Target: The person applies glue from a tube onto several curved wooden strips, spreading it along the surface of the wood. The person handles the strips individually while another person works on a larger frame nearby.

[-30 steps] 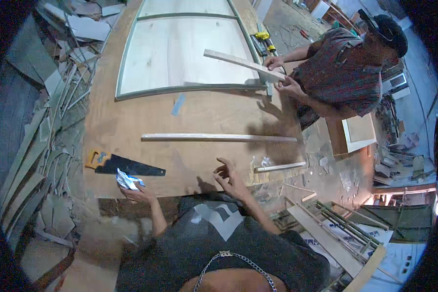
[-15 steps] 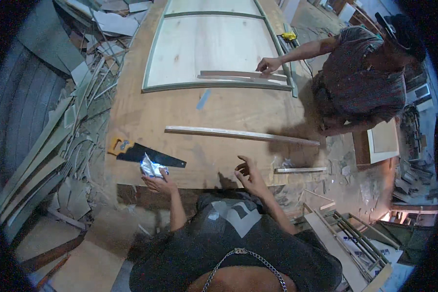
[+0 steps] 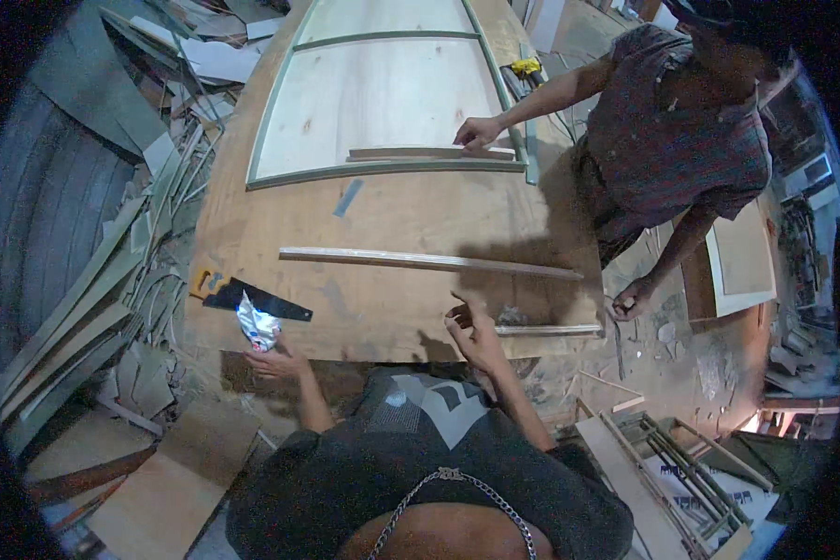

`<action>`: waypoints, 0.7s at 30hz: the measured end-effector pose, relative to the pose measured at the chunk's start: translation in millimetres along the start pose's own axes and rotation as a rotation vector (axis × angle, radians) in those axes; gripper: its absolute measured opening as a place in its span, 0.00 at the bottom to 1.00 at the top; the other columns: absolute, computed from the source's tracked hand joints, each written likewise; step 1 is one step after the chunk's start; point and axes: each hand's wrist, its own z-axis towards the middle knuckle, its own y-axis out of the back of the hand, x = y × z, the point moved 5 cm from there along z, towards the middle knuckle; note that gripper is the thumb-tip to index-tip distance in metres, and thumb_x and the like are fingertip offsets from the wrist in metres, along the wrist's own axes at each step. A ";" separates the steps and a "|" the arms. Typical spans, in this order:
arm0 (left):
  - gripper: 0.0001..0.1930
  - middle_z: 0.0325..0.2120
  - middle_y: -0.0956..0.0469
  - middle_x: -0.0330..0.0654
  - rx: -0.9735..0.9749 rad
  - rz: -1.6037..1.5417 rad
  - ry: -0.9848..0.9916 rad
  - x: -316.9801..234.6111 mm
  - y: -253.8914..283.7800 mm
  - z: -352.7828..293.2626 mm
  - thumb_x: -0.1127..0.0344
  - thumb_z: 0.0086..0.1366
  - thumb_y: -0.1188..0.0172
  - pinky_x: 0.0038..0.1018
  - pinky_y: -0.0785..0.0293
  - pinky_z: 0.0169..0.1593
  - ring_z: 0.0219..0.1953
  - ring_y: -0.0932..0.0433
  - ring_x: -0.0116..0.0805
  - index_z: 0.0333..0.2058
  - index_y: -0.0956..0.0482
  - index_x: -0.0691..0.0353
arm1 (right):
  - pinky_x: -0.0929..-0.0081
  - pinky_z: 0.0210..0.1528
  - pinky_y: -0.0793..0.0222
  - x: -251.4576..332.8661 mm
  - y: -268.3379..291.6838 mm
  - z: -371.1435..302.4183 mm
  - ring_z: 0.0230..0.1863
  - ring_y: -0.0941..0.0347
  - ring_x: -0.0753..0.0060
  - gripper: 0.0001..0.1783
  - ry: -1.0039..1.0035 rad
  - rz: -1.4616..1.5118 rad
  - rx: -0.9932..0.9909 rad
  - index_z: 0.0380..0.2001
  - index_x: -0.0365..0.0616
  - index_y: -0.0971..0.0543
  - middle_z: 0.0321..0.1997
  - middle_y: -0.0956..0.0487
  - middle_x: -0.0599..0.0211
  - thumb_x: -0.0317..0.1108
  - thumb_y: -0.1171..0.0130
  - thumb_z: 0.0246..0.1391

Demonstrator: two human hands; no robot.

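Note:
A crumpled shiny silver packet stands at the table's near left, overlapping the blade of a handsaw with a yellow handle. My left hand is just below the packet, somewhat blurred, its fingers stretched out; whether they still touch it, I cannot tell. My right hand hovers over the near edge, empty, index finger raised and the others loosely bent. Close to its right lies a short pale strip. Farther in, a long pale strip crosses the table.
Across the wooden table, a co-worker's hand holds a wood strip on a green-framed panel. Blue tape sticks to the tabletop. Scrap boards are heaped at left; wooden frames lie at lower right.
The view has shifted right. My left hand has drawn slightly down from the packet. The co-worker's strip has come closer to the panel's near rail, and their other hand now shows.

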 end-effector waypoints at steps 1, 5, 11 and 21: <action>0.50 0.57 0.39 0.58 -0.042 -0.048 -0.116 -5.4 8.4 -6.2 0.27 0.55 0.55 0.50 0.49 0.58 0.60 0.42 0.56 0.61 0.43 0.69 | 0.73 0.38 0.30 -3.9 11.5 -0.4 0.35 0.26 0.68 0.24 0.015 0.007 -0.023 0.55 0.42 0.34 0.37 0.24 0.58 0.29 0.46 0.54; 0.49 0.58 0.41 0.58 -0.001 -0.145 -0.409 -48.0 27.7 -39.9 0.31 0.55 0.50 0.50 0.49 0.60 0.60 0.43 0.57 0.61 0.46 0.69 | 0.74 0.39 0.30 -36.3 70.1 -21.4 0.34 0.26 0.67 0.21 0.094 -0.082 -0.234 0.53 0.42 0.31 0.35 0.23 0.57 0.30 0.45 0.55; 0.45 0.59 0.45 0.60 0.434 -0.366 -0.544 -129.3 59.6 -118.9 0.42 0.56 0.43 0.51 0.52 0.62 0.61 0.46 0.59 0.61 0.49 0.69 | 0.77 0.39 0.32 -111.0 125.5 -77.9 0.33 0.29 0.75 0.19 -0.126 0.092 -0.405 0.49 0.42 0.28 0.34 0.24 0.64 0.30 0.43 0.53; 0.41 0.57 0.43 0.61 0.660 -0.354 -0.600 -130.6 63.3 -153.5 0.50 0.55 0.41 0.48 0.49 0.61 0.59 0.44 0.59 0.60 0.46 0.68 | 0.78 0.34 0.32 -117.4 138.2 -86.2 0.29 0.31 0.79 0.16 -0.193 0.108 -0.375 0.46 0.38 0.27 0.29 0.25 0.66 0.30 0.44 0.54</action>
